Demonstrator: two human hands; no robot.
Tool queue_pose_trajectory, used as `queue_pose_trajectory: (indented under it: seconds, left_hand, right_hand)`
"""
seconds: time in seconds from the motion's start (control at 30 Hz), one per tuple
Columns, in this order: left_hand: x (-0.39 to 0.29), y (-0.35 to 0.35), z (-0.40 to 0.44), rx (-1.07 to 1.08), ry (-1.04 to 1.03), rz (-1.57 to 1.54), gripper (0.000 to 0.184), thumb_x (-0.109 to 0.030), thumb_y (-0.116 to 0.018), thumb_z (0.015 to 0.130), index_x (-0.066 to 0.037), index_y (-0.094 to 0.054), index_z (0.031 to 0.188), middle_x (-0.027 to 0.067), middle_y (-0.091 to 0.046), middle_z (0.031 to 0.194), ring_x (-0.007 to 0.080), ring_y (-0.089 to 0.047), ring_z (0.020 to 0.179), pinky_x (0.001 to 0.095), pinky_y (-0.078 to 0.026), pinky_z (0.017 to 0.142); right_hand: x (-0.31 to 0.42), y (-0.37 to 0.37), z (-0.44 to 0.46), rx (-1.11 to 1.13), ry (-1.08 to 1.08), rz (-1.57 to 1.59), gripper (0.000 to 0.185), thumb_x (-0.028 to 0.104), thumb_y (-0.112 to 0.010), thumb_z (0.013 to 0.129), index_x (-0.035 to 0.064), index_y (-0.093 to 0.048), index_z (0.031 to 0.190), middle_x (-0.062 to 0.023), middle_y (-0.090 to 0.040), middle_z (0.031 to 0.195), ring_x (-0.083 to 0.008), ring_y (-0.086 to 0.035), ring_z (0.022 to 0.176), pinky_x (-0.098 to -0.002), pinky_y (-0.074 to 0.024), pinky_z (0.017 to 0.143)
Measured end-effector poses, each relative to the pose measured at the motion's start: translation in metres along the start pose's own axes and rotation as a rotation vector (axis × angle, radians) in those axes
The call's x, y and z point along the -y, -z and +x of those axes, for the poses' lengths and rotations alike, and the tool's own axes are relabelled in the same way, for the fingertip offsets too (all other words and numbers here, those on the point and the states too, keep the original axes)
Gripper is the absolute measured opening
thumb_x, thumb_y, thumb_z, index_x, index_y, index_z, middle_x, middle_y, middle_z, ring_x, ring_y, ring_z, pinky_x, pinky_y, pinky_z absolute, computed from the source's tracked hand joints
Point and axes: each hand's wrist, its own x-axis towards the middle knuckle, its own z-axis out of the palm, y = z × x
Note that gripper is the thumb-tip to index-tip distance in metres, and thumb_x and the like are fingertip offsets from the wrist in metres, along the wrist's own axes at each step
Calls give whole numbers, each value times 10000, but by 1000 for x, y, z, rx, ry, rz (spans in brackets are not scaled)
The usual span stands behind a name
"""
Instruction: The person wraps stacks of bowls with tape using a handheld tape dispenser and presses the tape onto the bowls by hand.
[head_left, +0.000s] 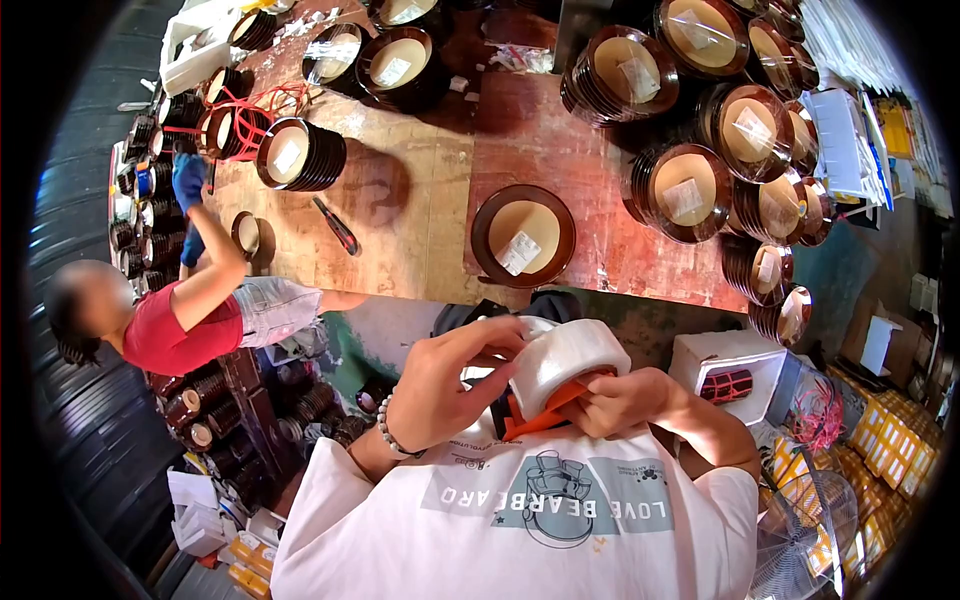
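In front of my chest I hold an orange tape dispenser point(545, 415) carrying a wide roll of clear packing tape point(575, 360). My right hand point(625, 398) is wrapped round the dispenser's orange part. The curled fingers of my left hand point(455, 375), with a beaded bracelet at the wrist, pinch at the roll's left edge; the exact fingertip contact is partly hidden. Beyond my hands, near the table's front edge, lies a dark-rimmed dish with a tan centre point(523, 237). A white label point(519, 253) rests on it.
Stacks of similar dishes point(685, 193) crowd the table's right side; another stack point(300, 155) stands left. A black-and-red cutter point(337, 226) lies on the table point(430, 200). At left, a co-worker in blue gloves point(187, 182) reaches over. A foam box point(730, 370) and a fan point(805, 530) are at right.
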Motion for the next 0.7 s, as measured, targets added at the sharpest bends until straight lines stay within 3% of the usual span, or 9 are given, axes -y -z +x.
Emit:
queue_pose_trajectory:
  seconds: [0.03, 0.07, 0.13, 0.23, 0.47, 0.7]
  left_hand:
    - [-2, 0, 1, -17, 10, -18, 346, 122, -688, 829, 19, -687, 1160, 139, -727, 1058, 217, -734, 924, 302, -607, 821]
    - [-4, -1, 0, -33, 20, -37, 389, 119, -695, 823, 0, -704, 1193, 140, -732, 1058, 226, -737, 919, 304, -606, 818]
    - [0, -3, -1, -48, -46, 57, 382, 115, -699, 818, -8, -720, 1179, 140, -735, 1055, 239, -741, 921, 307, -604, 814]
    - [2, -6, -4, -86, -127, 182, 349, 108, -708, 810, -13, -742, 1136, 141, -740, 1051, 260, -746, 920, 313, -602, 805]
    - [2, -9, -7, -146, -47, 115, 222, 89, -728, 821, 13, -738, 1029, 132, -748, 1042, 226, -753, 908, 295, -609, 792]
    - [-3, -9, -7, -127, 12, 68, 168, 94, -729, 827, 32, -711, 982, 128, -748, 1021, 216, -754, 896, 290, -616, 800]
  right_hand:
    - [2, -1, -2, 8, -2, -1, 307, 214, -573, 853, 225, -756, 1099, 121, -602, 725, -35, -516, 693, -231, -325, 736]
    - [2, -2, -1, 8, -3, -1, 307, 214, -573, 853, 225, -756, 1099, 121, -602, 725, -35, -516, 693, -231, -325, 736]
    - [0, -5, 3, -80, -43, 60, 136, 226, -582, 854, 224, -718, 855, 113, -606, 732, -41, -515, 689, -226, -322, 736]
    - [2, -7, 2, -68, -72, 16, 106, 220, -582, 851, 199, -649, 772, 93, -593, 690, -57, -510, 663, -229, -338, 745]
    - [7, -9, -1, -34, -16, 134, 127, 224, -578, 854, 148, -627, 764, 70, -551, 595, -78, -499, 615, -230, -366, 755]
    - [-2, -7, 5, -86, 21, -52, 92, 202, -562, 858, 174, -641, 821, 99, -506, 624, -58, -465, 628, -228, -333, 723]
